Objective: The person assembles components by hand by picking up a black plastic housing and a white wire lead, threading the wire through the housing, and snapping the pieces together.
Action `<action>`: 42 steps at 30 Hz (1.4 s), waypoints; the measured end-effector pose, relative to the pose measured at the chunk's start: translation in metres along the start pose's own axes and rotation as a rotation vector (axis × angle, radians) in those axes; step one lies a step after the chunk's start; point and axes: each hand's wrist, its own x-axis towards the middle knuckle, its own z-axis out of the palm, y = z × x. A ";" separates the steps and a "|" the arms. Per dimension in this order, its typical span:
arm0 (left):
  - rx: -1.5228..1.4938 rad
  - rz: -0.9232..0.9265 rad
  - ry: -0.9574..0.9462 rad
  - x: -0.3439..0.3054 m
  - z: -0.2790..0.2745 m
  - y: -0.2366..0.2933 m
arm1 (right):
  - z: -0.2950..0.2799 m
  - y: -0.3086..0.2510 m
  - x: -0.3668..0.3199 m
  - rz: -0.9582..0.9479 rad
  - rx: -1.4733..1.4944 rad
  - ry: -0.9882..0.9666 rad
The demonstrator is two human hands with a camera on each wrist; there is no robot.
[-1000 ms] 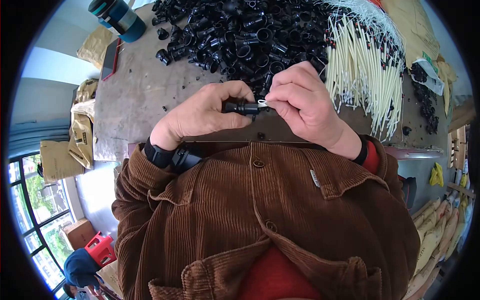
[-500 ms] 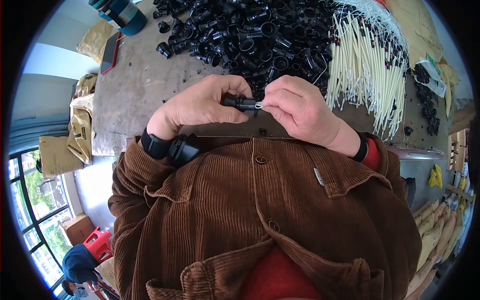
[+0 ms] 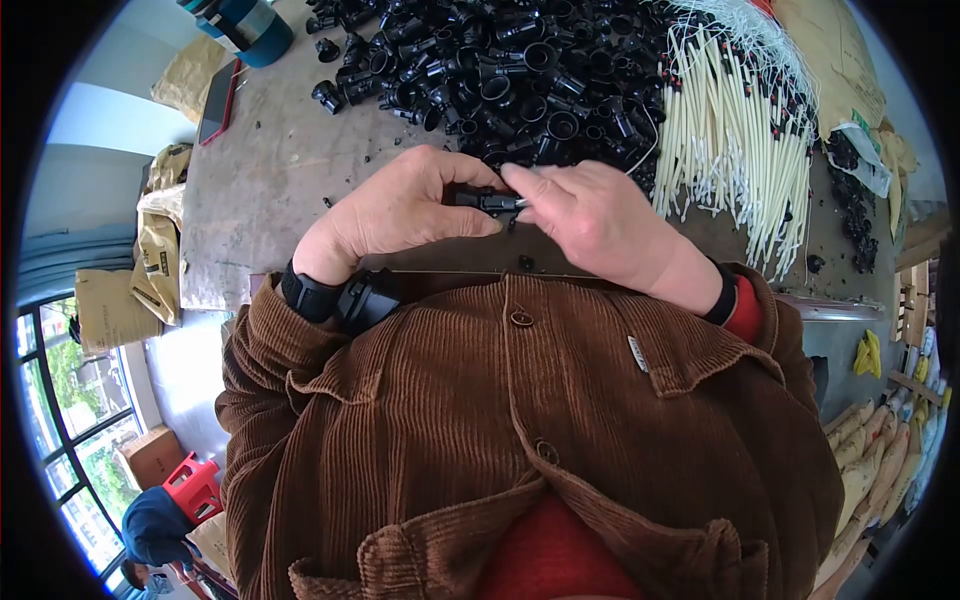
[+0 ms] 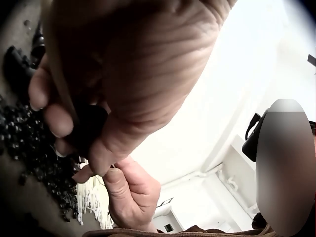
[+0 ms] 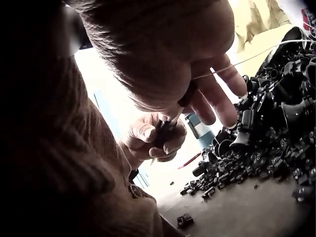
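Observation:
My left hand (image 3: 395,212) grips a black plastic fitting (image 3: 490,202) between thumb and fingers, lying sideways above the table's near edge. At the fitting's right end, my right hand (image 3: 600,212) pinches a slim cream tube (image 5: 175,114) between thumb and finger, its other fingers held out straighter. A thin white string (image 5: 261,53) trails from the right hand over the pile in the right wrist view. Along the left fingers, a pale length (image 4: 60,81) runs to the fitting in the left wrist view. Both fingertips partly hide where tube and fitting meet.
A large pile of black fittings (image 3: 470,80) covers the back of the table (image 3: 270,190). Right of it lies a bundle of cream tubes (image 3: 735,140) with white strings. A blue bottle (image 3: 262,38) and a phone (image 3: 219,103) stand back left. Another person (image 3: 155,525) bends at lower left.
The white loop seen between the hands earlier is now mostly hidden. My right hand has turned and moved slightly left, its index finger reaching over the fitting's end. The left hand keeps its grip.

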 end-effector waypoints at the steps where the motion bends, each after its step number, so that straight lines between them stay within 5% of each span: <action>1: -0.013 -0.034 0.011 -0.001 0.000 0.002 | -0.001 0.000 0.001 -0.011 -0.043 -0.011; 5: -0.032 -0.076 0.027 0.002 0.004 0.007 | 0.004 -0.003 -0.003 0.079 0.046 -0.201; 18: 0.011 -0.043 0.056 0.001 0.001 0.010 | -0.001 0.005 -0.005 0.187 0.136 -0.036; 21: -0.005 -0.049 0.063 0.000 0.002 0.009 | 0.001 0.005 -0.009 0.284 0.380 0.020; 26: 0.080 0.015 0.065 0.001 0.005 0.006 | 0.006 0.004 -0.010 0.177 0.220 -0.005; 29: 0.136 0.070 0.082 0.004 0.009 0.005 | 0.012 -0.009 -0.004 0.348 0.295 -0.166; 32: 0.198 0.155 0.119 0.005 0.012 0.004 | 0.014 -0.007 -0.006 0.336 0.320 -0.099; 36: -0.086 0.006 0.082 0.001 0.008 0.004 | 0.011 -0.009 -0.006 0.305 0.356 -0.079; 40: 0.306 0.068 -0.023 -0.001 0.005 0.013 | 0.015 -0.011 -0.008 0.295 0.378 -0.106; 42: 0.676 0.260 0.005 -0.001 0.011 0.007 | 0.017 -0.011 -0.010 0.299 0.380 -0.112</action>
